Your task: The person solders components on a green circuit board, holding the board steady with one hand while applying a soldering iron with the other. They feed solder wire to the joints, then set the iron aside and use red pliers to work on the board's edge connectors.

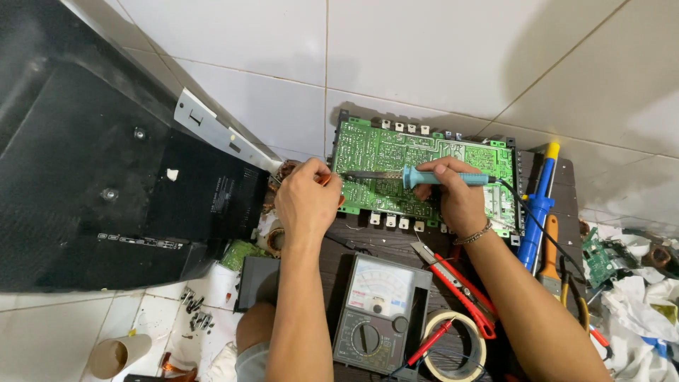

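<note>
Head view: we see only this one camera, looking down at a tiled floor.
Board: green circuit board (396, 159) lies flat at centre frame, solder side up. We judge it light, stiff and fragile; we would take it by its edges, not by the traces.
Iron: soldering iron (424, 176) with a blue handle lies across the board, tip pointing left. We judge it light, with a tip not to be touched; the handle is the place to hold.
Right hand (460, 198): closed round the iron's handle.
Left hand (308, 198): curled at the board's left edge; fingertips are turned away, so we cannot tell what it pinches.
Nearby: analog multimeter (378, 311) and tape roll (456, 346), lower centre; black panel (106, 177), left.
Hidden: the joint at the tip is too small to make out; the board's lower edge is covered by the hands.
</note>
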